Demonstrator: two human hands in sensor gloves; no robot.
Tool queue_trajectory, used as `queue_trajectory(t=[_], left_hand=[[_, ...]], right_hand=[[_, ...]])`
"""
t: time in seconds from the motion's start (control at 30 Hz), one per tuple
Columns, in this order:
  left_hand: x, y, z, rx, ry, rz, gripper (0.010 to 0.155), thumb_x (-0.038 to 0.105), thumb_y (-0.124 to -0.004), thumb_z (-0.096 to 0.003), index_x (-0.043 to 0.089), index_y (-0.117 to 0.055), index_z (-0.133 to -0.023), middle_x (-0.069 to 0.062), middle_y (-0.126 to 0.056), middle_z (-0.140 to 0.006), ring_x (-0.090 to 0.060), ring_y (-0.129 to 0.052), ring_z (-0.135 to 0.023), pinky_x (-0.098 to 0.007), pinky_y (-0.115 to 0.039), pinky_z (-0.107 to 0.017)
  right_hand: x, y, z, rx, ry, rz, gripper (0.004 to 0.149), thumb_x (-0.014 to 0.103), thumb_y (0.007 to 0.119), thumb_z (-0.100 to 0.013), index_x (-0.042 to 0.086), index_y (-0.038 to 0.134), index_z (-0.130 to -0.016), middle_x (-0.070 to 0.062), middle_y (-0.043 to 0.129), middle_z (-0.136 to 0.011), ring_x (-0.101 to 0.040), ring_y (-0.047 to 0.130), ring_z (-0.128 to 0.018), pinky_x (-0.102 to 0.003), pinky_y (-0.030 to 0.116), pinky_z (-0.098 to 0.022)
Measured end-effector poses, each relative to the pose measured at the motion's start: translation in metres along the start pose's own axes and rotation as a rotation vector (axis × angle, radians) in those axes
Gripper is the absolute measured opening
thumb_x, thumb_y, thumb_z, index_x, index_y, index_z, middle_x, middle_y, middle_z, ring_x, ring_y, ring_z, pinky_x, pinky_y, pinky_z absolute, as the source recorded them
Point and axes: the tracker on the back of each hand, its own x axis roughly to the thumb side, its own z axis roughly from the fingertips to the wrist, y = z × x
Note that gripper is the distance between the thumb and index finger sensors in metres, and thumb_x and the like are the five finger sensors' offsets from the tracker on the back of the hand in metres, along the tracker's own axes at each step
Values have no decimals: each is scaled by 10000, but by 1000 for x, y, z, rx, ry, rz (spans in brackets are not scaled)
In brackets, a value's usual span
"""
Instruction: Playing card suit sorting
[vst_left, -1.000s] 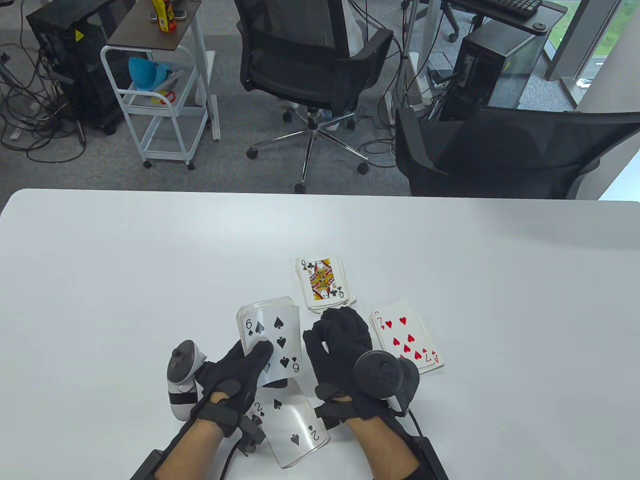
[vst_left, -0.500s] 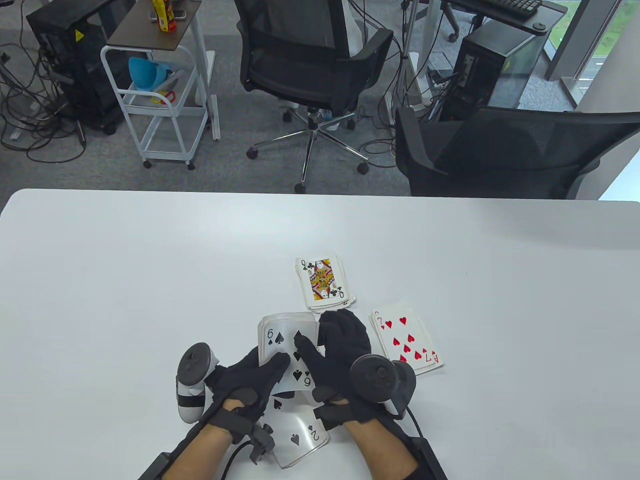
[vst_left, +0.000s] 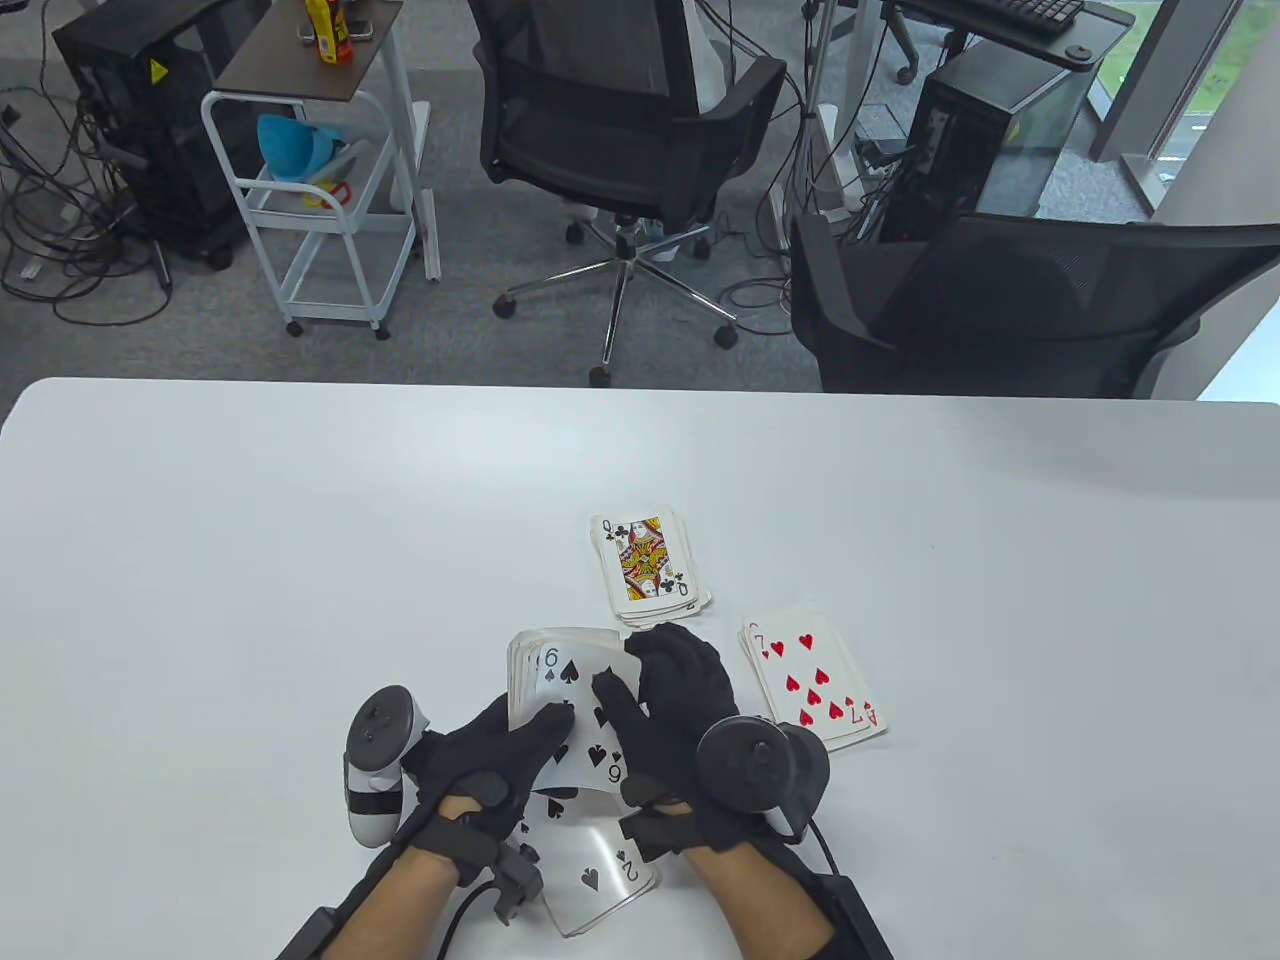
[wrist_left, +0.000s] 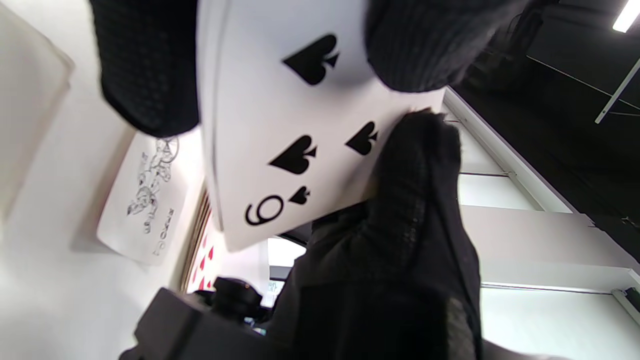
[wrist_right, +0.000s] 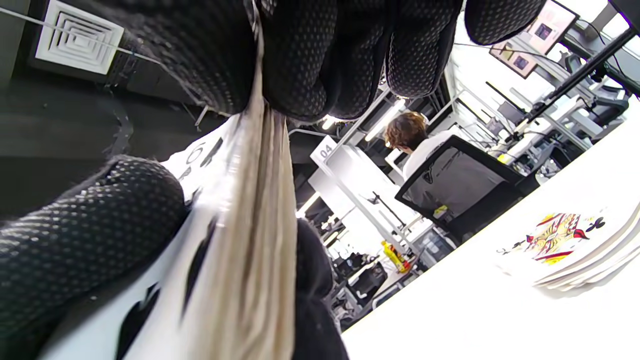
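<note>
My left hand holds a deck of cards face up above the table, with the 6 of spades on top. My right hand touches the deck's right side, its thumb on the 6 of spades and its fingers around the edge. Below the hands a pile topped by the 2 of spades lies on the table. A pile topped by the queen of clubs lies beyond the hands. It also shows in the right wrist view. A pile topped by the 7 of hearts lies to the right.
The white table stretches wide to the left, right and far side of the piles. Two black office chairs stand beyond the far edge, with a white cart on the floor at the back left.
The deck in my left hand has moved right toward my right hand. My right hand has closed in and taken hold of the deck's right side, thumb on the top card.
</note>
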Motion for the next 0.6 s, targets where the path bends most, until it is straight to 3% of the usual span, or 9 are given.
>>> queue_trajectory(t=[0.2,0.37,0.5,0.6], left_hand=[[-6,-4,-4,-173,43,121,572,545,-748,-588,263,-613,-1067,-32,-823,-1002,-317,-945,-824,-402,-931,-489],[-11,-5,-6,-201,62,223,563,530,-734,-595,269,-601,-1077,-40,-802,-1019,-322,-932,-840,-404,-933,-493],[-10,-2,-6,-202,56,295,566,535,-735,-595,273,-601,-1079,-37,-802,-1021,-321,-928,-846,-403,-932,-501],[-10,-1,-6,-184,55,282,568,528,-741,-596,275,-593,-1082,-40,-792,-1027,-324,-918,-857,-408,-926,-513]], right_hand=[[-1,-3,0,-29,-1,-61,393,320,759,-559,-14,878,-729,-191,787,-939,-487,661,-944,-706,486,-669],[-5,-4,-4,-1,17,-41,408,339,751,-566,13,890,-768,-197,766,-962,-501,631,-953,-711,473,-667],[-15,-7,-6,-3,66,-42,489,442,839,-538,61,803,-843,-207,716,-984,-517,608,-955,-718,463,-664],[-19,-9,-7,15,88,-82,460,421,853,-537,71,795,-829,-199,716,-979,-515,603,-959,-719,461,-667]])
